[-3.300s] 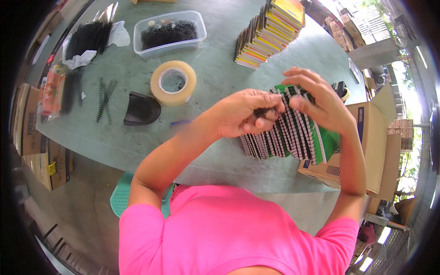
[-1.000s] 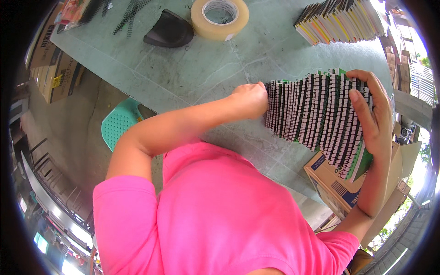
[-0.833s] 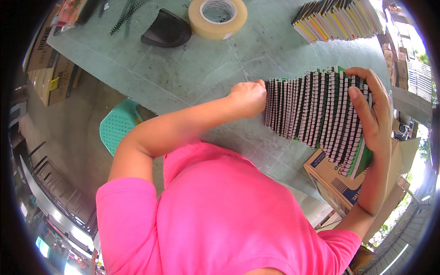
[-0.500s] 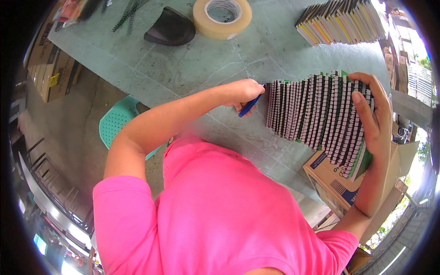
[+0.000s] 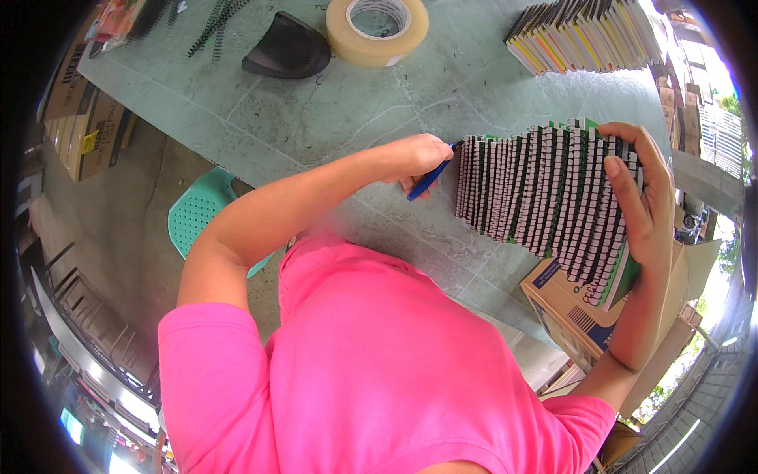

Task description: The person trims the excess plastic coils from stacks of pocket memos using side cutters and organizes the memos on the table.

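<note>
I have a smooth grey-green tabletop [image 5: 316, 110] on my feed, its edge slanting behind the left forearm. On its right side is a leaning row of green-covered notebooks with ridged black-and-white coil bindings [image 5: 537, 186]. The left hand [image 5: 414, 162] is closed around a slim blue plastic pen [image 5: 427, 182] near the row's end. The right hand [image 5: 643, 189] is half open against the opposite end, thumb over the bindings; I can't tell how firmly it grips. A brown cardboard box [image 5: 572, 308] carries dark print. Tabletop separates the left hand from a glossy tan tape roll [image 5: 371, 51].
</note>
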`<state>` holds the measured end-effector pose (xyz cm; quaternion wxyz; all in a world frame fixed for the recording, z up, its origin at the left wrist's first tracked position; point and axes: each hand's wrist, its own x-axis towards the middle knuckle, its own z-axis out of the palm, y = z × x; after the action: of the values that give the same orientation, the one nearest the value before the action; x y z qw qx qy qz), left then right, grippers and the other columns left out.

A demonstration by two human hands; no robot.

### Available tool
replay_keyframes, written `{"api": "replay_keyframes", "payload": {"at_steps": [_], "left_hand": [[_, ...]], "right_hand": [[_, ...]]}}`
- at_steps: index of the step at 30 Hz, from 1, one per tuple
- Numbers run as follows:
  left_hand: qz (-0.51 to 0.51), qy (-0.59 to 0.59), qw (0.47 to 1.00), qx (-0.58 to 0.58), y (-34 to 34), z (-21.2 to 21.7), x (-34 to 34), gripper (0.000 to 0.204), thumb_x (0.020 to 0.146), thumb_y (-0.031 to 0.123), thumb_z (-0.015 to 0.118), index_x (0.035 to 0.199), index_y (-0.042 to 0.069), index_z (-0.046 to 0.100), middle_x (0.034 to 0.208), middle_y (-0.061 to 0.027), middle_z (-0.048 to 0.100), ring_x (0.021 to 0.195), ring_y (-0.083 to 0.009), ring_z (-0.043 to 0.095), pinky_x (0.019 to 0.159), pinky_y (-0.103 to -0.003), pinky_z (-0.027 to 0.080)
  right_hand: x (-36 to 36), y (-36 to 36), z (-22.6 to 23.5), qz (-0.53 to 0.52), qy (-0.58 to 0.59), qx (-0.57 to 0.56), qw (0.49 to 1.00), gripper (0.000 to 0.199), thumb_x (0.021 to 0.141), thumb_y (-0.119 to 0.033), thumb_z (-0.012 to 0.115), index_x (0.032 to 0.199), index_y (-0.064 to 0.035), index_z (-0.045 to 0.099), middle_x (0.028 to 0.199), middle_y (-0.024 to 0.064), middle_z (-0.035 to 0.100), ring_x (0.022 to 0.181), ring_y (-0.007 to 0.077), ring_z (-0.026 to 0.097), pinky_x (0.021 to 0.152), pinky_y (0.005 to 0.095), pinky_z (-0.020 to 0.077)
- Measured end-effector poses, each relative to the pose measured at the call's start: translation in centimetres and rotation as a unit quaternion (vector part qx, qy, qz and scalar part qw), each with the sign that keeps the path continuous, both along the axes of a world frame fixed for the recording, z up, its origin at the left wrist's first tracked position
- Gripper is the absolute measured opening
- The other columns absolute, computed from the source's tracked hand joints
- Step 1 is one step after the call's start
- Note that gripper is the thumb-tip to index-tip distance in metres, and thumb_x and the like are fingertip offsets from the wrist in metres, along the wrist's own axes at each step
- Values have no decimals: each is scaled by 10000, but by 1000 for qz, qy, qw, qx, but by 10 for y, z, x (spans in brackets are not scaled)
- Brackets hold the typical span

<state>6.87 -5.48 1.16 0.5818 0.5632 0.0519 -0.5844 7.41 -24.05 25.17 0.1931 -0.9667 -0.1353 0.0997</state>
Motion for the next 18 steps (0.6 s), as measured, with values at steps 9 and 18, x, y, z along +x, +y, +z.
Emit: {"api": "replay_keyframes", "payload": {"at_steps": [9,18], "left_hand": [[-78,-72,991,80,-6,-1,9,363,905,321,399,1018,-14,480,844,-163,580,611,-283,627,496,-410,536],[-13,-32,999,-17,0,-5,5,331,922,276,380,1011,-23,492,864,-200,588,674,-315,631,578,-460,543]], "right_hand": [[-1,1,-1,-4,1,5,1000,305,842,-275,558,1001,-15,572,857,121,561,793,219,539,757,297,409],[-1,0,-2,-4,-1,4,1000,302,842,-274,561,999,-16,572,853,115,560,784,215,538,747,298,407]]}}
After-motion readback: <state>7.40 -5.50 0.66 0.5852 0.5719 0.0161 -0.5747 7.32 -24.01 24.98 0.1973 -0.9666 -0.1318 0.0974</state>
